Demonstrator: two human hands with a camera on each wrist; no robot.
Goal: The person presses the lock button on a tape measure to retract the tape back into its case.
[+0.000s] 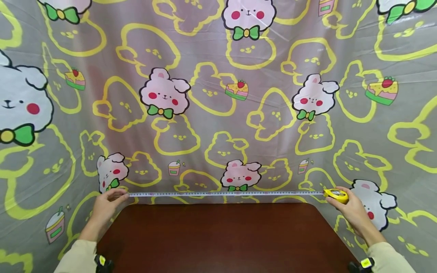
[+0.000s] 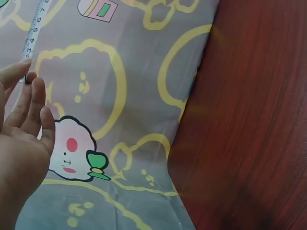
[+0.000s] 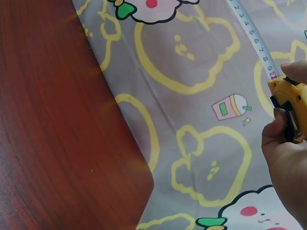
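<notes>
A yellow tape measure is gripped by my right hand at the far right end of the table. Its white blade runs out straight and level to the left, along the table's far edge. At the other end, my left hand pinches the blade's tip between thumb and fingers. In the left wrist view the low numbers of the blade show just beyond the fingertips. The right wrist view has the blade entering the yellow case, with fingers and thumb around that case.
A dark reddish-brown table with rounded far corners lies below the blade. Behind it and at both sides hangs a grey curtain printed with white rabbits, yellow outlines, cake slices and cups. Wrist camera straps show at both cuffs.
</notes>
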